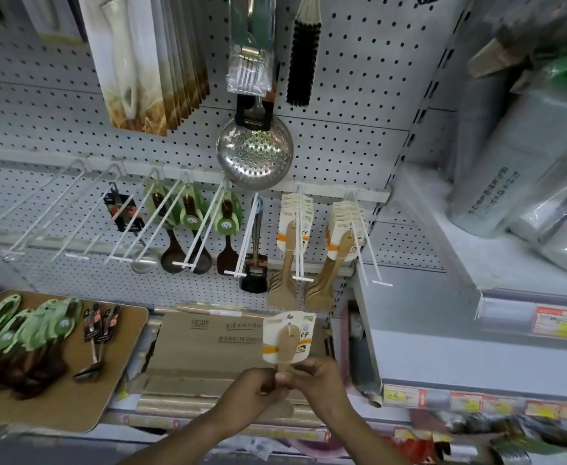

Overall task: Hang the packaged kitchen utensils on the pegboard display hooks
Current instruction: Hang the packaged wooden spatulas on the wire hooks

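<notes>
A wooden spatula on a white and orange card (288,340) stands upright in front of me, below the pegboard (342,135). My left hand (251,394) and my right hand (319,380) both grip its handle from below. On the long white hooks above hang two bunches of the same carded wooden spatulas (292,243) (339,250). Left of them hang a black turner (255,260), green-carded dark spoons (191,226) and a steel ladle (134,229). Several hooks at the far left (40,216) are bare.
A brown board (74,391) at lower left carries green-carded utensils (30,327) and black-carded steel spoons (97,340). A cardboard box (208,344) lies behind my hands. A steel skimmer (255,152) hangs higher up. Wrapped rolls (516,156) fill the shelf at right.
</notes>
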Demonstrator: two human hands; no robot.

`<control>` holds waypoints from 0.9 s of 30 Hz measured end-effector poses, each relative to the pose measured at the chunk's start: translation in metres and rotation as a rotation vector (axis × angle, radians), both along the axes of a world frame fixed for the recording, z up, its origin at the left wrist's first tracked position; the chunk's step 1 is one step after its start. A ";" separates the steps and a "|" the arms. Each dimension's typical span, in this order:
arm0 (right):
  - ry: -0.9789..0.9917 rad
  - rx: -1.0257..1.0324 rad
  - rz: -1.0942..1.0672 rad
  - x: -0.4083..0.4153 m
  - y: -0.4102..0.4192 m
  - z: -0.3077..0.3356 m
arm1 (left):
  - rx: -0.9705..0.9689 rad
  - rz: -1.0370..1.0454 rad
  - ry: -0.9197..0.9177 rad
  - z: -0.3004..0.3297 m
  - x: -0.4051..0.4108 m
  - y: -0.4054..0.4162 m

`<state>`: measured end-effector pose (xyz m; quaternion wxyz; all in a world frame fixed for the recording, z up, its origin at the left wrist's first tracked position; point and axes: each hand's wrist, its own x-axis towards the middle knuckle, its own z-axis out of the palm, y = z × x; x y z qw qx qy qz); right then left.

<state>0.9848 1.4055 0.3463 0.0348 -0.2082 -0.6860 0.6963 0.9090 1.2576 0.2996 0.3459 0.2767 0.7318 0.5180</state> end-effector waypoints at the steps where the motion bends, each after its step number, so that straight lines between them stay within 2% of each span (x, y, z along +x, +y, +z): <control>1: -0.005 0.014 -0.008 -0.003 -0.001 0.002 | -0.019 0.017 0.008 -0.002 -0.002 -0.002; 11: -0.026 -0.032 -0.049 -0.027 -0.004 0.004 | -0.209 0.063 0.211 -0.016 -0.021 -0.012; 27: -0.039 -0.005 -0.074 -0.045 0.012 -0.013 | -0.341 0.085 0.283 -0.022 -0.034 0.007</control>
